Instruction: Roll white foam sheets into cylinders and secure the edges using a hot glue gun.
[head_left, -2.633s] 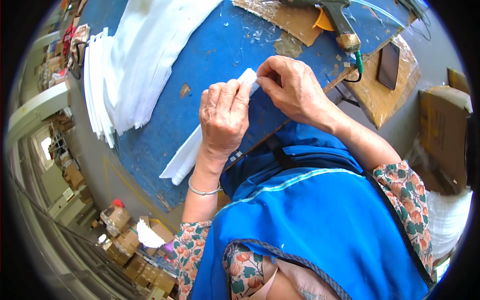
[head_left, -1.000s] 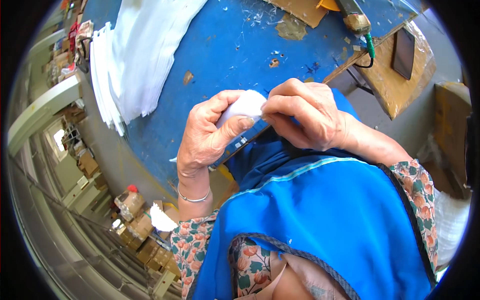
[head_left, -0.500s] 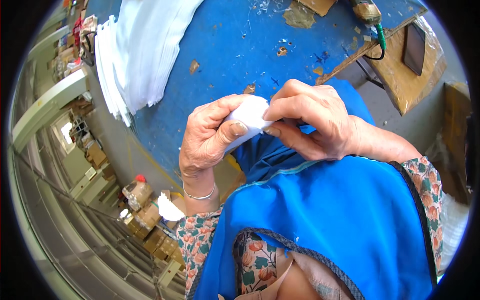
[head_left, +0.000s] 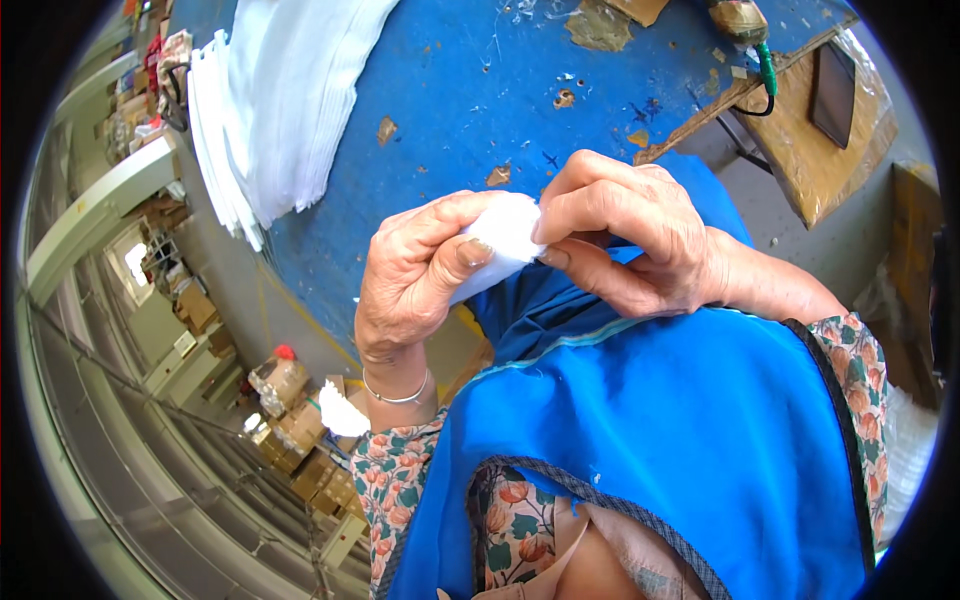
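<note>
Right now both hands meet over the near edge of the blue, paint-chipped desk, and between them sits a small white folded piece of soft fabric-like sheet, held in the air just above the blue apron rather than resting on the desk. The left hand clasps it from the left, thumb across the front and fingers curled behind; the right hand pinches its right edge, fingers bent tightly over it.

To do this fold well, I judge the edges should be kept aligned under the thumb before any crease is pressed, and the pinch kept firm but light, since a thin sheet like this would probably wrinkle or slip sideways. Working closer to the desk edge might give a flat surface for pressing.

Toward the far left corner of the desk lies a fanned stack of white sheets, well apart from the hands. A brown cardboard-covered board lies at the far right.
</note>
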